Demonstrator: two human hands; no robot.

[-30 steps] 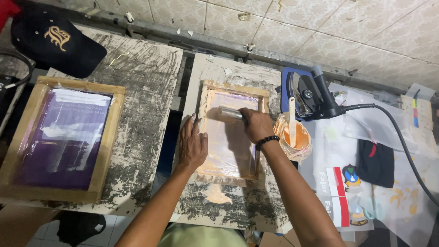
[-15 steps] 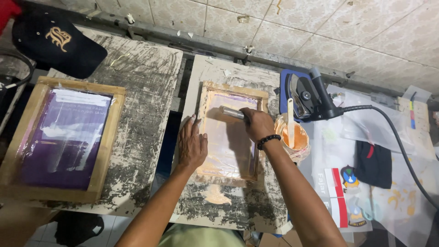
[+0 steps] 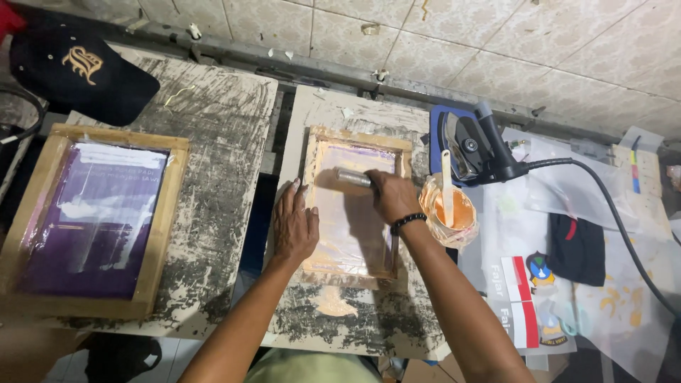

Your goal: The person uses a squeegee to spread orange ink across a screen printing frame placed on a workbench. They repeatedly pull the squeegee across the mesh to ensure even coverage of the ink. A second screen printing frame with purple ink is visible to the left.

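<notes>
A small wooden screen frame [image 3: 320, 141] lies on a paint-stained board [image 3: 355, 319] in front of me. My left hand [image 3: 294, 225] presses flat on the frame's left edge, fingers apart. My right hand [image 3: 392, 196] grips a squeegee [image 3: 351, 176] lying across the upper part of the screen mesh, which is smeared with pale orange ink. A black bead bracelet [image 3: 407, 223] sits on my right wrist.
A cup of orange ink with a white spatula [image 3: 447, 206] stands right of the frame. A black iron [image 3: 472, 145] with its cable lies further right, above printed papers [image 3: 525, 305]. At left are a larger purple screen frame [image 3: 92, 220] and a black cap [image 3: 74, 71].
My right hand with the squeegee has stayed near the top of the screen, shifting only slightly. The left hand has held still on the frame.
</notes>
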